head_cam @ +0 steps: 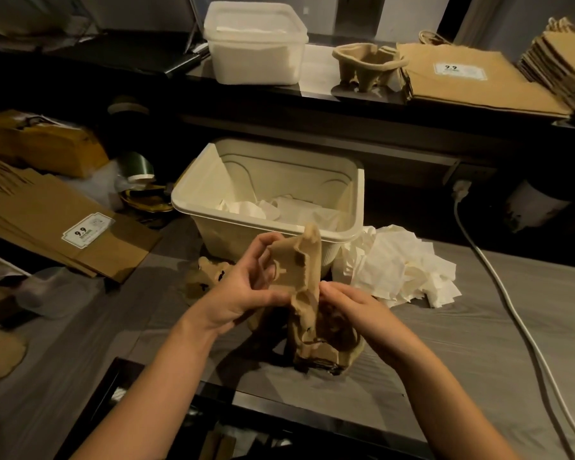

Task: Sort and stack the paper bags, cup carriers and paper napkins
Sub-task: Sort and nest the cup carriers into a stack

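Head view looks down on a grey counter (478,343), where both hands hold a brown pulp cup carrier (296,270) tilted up on edge, just in front of an open cream tub (233,240). The left hand (246,290) grips the carrier's left side, with its fingers (263,242) curled round the edge and the thumb pressed on the near face. The right hand (356,310) pinches the carrier's lower right edge. Beneath the held piece, more brown carriers (326,350) rest on the counter and touch it. Another carrier (206,277) lies flat behind the left hand, beside the tub's base.

White napkins (296,207) lie crumpled inside the tub, and a loose heap of napkins (402,267) lies just to its right. Flat paper bags (47,220) are piled at the left. On the back shelf (312,91) stand a lidded white tub (256,44), a lone cup carrier (365,64) and two stacks of paper bags (462,74). A white cable (498,277) crosses the counter at the right.
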`<move>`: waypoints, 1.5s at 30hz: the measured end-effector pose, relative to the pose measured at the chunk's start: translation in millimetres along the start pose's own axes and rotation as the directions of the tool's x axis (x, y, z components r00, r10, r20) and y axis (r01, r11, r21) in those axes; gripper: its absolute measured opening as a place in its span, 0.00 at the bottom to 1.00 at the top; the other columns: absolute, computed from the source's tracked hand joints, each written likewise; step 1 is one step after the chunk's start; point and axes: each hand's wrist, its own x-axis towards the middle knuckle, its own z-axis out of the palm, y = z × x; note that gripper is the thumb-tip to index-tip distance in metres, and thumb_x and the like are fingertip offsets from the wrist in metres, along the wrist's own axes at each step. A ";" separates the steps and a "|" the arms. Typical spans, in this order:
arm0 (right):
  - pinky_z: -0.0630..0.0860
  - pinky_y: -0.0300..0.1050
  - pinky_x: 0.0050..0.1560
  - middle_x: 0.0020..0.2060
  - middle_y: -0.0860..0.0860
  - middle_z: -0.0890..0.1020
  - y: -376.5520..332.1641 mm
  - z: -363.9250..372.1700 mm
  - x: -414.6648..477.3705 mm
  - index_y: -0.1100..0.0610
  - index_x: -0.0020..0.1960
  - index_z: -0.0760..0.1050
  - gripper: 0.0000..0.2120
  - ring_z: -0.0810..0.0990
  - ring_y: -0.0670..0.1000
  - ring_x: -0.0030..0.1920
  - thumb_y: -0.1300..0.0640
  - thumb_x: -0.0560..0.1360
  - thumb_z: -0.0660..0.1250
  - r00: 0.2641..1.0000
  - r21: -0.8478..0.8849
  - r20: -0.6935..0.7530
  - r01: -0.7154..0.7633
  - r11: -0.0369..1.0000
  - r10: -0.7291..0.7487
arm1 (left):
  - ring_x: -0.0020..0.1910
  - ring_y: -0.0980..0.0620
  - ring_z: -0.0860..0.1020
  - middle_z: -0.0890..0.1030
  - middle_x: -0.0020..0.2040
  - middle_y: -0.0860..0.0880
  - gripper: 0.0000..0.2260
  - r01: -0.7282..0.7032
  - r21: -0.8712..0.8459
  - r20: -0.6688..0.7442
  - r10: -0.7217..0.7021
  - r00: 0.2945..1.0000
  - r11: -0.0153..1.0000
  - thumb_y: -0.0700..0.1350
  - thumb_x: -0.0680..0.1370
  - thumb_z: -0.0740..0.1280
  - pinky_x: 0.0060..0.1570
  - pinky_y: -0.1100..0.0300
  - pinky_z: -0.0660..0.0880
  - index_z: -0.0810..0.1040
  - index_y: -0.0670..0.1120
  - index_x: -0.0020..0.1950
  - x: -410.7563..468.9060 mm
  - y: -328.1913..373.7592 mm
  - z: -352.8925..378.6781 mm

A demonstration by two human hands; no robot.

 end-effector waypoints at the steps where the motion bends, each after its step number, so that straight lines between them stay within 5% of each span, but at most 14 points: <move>1: 0.72 0.37 0.43 0.42 0.49 0.82 0.6 0.7 -1.2 0.49 0.50 0.78 0.11 0.79 0.44 0.40 0.47 0.78 0.59 0.999 0.127 0.035 -0.017 0.992 0.013 | 0.56 0.55 0.78 0.77 0.56 0.52 0.38 -0.026 0.008 0.016 0.026 1.000 1.000 0.48 0.56 0.82 0.52 0.63 0.76 0.67 0.52 0.60 1.4 -0.1 4.1; 4: 0.74 0.41 0.38 0.41 0.53 0.80 3.8 -2.6 -1.2 0.57 0.52 0.75 0.07 0.78 0.49 0.38 0.56 0.77 0.61 1.000 0.422 -0.031 0.018 0.907 -0.006 | 0.58 0.55 0.77 0.78 0.57 0.56 0.32 -0.049 0.047 0.095 0.045 0.994 0.998 0.44 0.61 0.80 0.54 0.62 0.75 0.67 0.50 0.58 3.7 -0.8 5.8; 6: 0.76 0.40 0.36 0.40 0.51 0.82 4.7 -10.7 -1.2 0.56 0.54 0.74 0.07 0.80 0.49 0.39 0.57 0.78 0.60 0.991 0.423 -0.135 0.077 0.903 -0.021 | 0.61 0.53 0.76 0.78 0.59 0.56 0.27 -0.025 0.098 0.097 0.015 0.995 0.995 0.45 0.62 0.79 0.57 0.61 0.74 0.69 0.48 0.56 2.7 1.8 -0.2; 10: 0.72 0.37 0.34 0.39 0.51 0.82 11.3 -36.3 -1.6 0.49 0.54 0.73 0.06 0.79 0.47 0.37 0.56 0.78 0.62 0.916 0.007 -0.384 0.129 0.992 -0.117 | 0.59 0.54 0.77 0.79 0.57 0.52 0.13 0.088 0.469 -0.198 0.008 0.980 0.879 0.41 0.73 0.71 0.61 0.60 0.74 0.74 0.51 0.54 7.0 -5.8 -25.0; 12: 0.70 0.33 0.31 0.38 0.52 0.80 18.6 -46.3 -0.2 0.47 0.54 0.72 0.07 0.76 0.45 0.35 0.55 0.78 0.63 0.907 -0.212 -0.388 0.082 0.974 -0.161 | 0.58 0.54 0.75 0.76 0.56 0.52 0.11 0.169 0.645 -0.336 0.078 0.939 0.745 0.39 0.74 0.69 0.55 0.68 0.72 0.73 0.54 0.50 11.6 -17.9 -37.6; 14: 0.72 0.35 0.34 0.37 0.51 0.79 24.3 -49.3 2.1 0.46 0.56 0.74 0.08 0.76 0.45 0.36 0.54 0.77 0.63 0.920 -0.305 -0.358 0.046 0.951 -0.159 | 0.59 0.51 0.73 0.74 0.57 0.50 0.12 0.255 0.762 -0.398 0.121 0.909 0.595 0.40 0.73 0.70 0.55 0.63 0.71 0.72 0.55 0.48 15.7 -34.2 -47.4; 16: 0.73 0.41 0.38 0.38 0.50 0.80 29.2 -48.0 5.6 0.46 0.57 0.75 0.09 0.77 0.47 0.38 0.52 0.77 0.64 0.925 -0.397 -0.344 0.011 0.918 -0.160 | 0.62 0.50 0.71 0.71 0.61 0.50 0.13 0.338 0.811 -0.415 0.061 0.908 0.477 0.42 0.74 0.70 0.58 0.56 0.70 0.71 0.54 0.54 17.3 -48.8 -50.3; 22: 0.78 0.51 0.42 0.36 0.46 0.80 34.1 -40.0 16.3 0.43 0.57 0.75 0.11 0.78 0.46 0.39 0.48 0.76 0.64 0.931 -0.556 -0.309 -0.011 0.831 -0.194 | 0.69 0.49 0.63 0.64 0.69 0.50 0.24 0.384 0.857 -0.403 -0.016 0.915 0.344 0.44 0.76 0.68 0.62 0.53 0.69 0.64 0.55 0.69 16.5 -82.8 -45.7; 29: 0.73 0.42 0.39 0.48 0.43 0.71 38.9 -33.8 19.4 0.39 0.62 0.72 0.14 0.76 0.45 0.48 0.45 0.77 0.61 0.918 -0.754 -0.298 -0.059 0.654 -0.260 | 0.71 0.47 0.60 0.64 0.71 0.50 0.32 0.373 0.906 -0.386 0.030 0.922 0.202 0.50 0.73 0.70 0.64 0.52 0.67 0.58 0.55 0.73 17.1 -101.1 -43.5; 36: 0.68 0.41 0.39 0.53 0.45 0.74 48.6 -31.8 22.9 0.39 0.66 0.69 0.16 0.76 0.48 0.51 0.46 0.78 0.59 0.931 -0.772 -0.277 -0.069 0.632 -0.237 | 0.67 0.48 0.66 0.68 0.69 0.50 0.29 0.400 0.871 -0.431 0.053 0.901 0.284 0.49 0.73 0.70 0.61 0.52 0.69 0.61 0.55 0.71 17.6 -91.0 -48.5; 41: 0.71 0.42 0.42 0.54 0.46 0.74 51.3 -31.2 25.5 0.43 0.65 0.71 0.16 0.74 0.47 0.56 0.45 0.78 0.58 0.910 -0.759 -0.308 -0.061 0.648 -0.276 | 0.63 0.47 0.69 0.69 0.66 0.49 0.22 0.432 0.754 -0.489 -0.016 0.872 0.495 0.50 0.74 0.68 0.57 0.54 0.70 0.65 0.59 0.66 15.5 -64.0 -56.5; 45: 0.68 0.36 0.44 0.53 0.46 0.74 45.2 -30.0 23.0 0.48 0.62 0.75 0.14 0.71 0.46 0.56 0.48 0.77 0.63 0.836 -0.753 -0.322 0.058 0.656 -0.444 | 0.63 0.46 0.69 0.69 0.65 0.48 0.17 0.447 0.607 -0.546 -0.063 0.836 0.657 0.47 0.79 0.63 0.56 0.55 0.70 0.67 0.54 0.66 18.2 -32.3 -50.4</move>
